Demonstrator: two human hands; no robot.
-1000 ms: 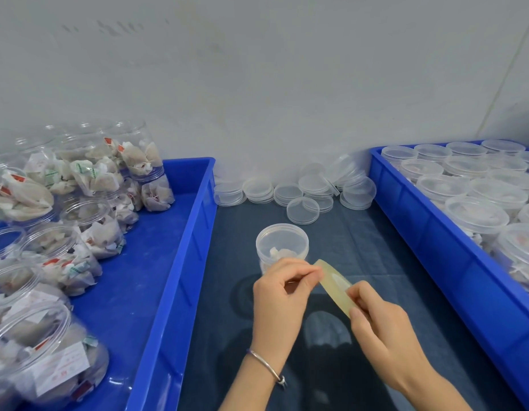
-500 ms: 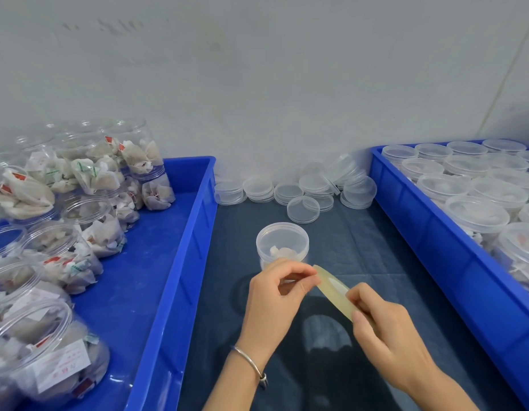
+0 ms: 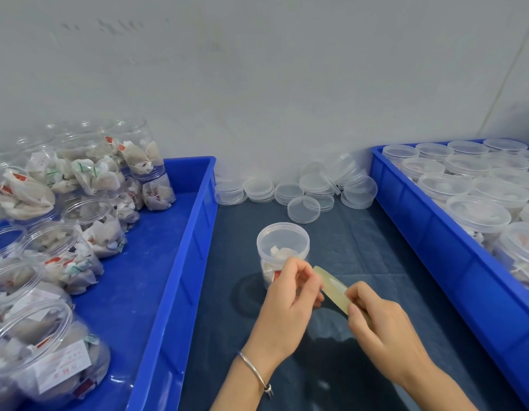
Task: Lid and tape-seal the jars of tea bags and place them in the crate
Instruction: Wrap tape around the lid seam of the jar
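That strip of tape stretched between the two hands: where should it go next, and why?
Probably onto the lidded jar just beyond the hands, along the lid's edge. The left hand and right hand pinch the tape strip taut beside it, and no tape is visible on the jar yet.

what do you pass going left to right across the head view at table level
open jars of tea bags → left blue crate → lidded jar → left hand → tape strip → right hand → right blue crate → lidded jars
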